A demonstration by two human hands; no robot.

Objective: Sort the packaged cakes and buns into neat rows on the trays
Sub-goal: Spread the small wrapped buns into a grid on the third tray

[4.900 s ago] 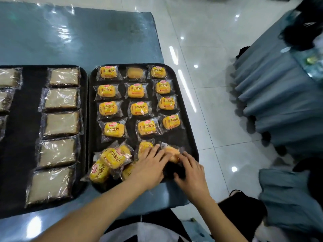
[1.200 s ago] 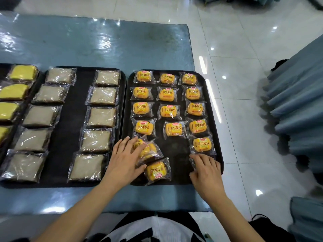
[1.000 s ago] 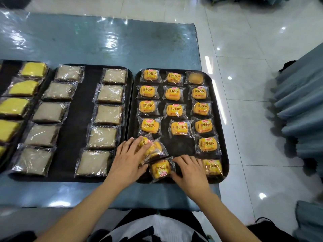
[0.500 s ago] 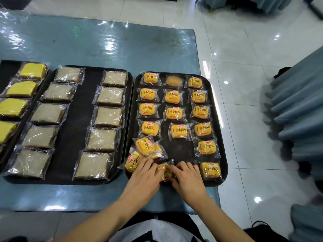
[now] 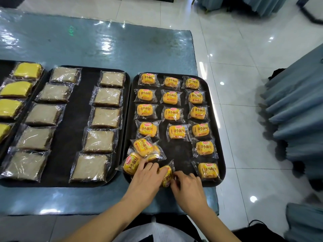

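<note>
This looks like a banquet or function hall. The floor is glossy white tile that mirrors ceiling lights. A long table wears a blue cloth under clear plastic, and at the right stand further tables with pleated blue skirting. Black serving trays along the table's near edge carry rows of wrapped buns and cake slices, laid out in bulk.

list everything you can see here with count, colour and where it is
bun packs: about 20, orange-yellow, right tray; three neat columns, loose pile at near left
right tray: 1, black, table's right end
brown cake packs: 10, brown, two columns on middle tray
middle tray: 1, black
yellow cake packs: 4 visible, yellow, far left edge
table cover: 1, blue
held bun pack: 1, orange-yellow, tray's near edge
left hand: holds held bun pack
right hand: holds it too
</note>
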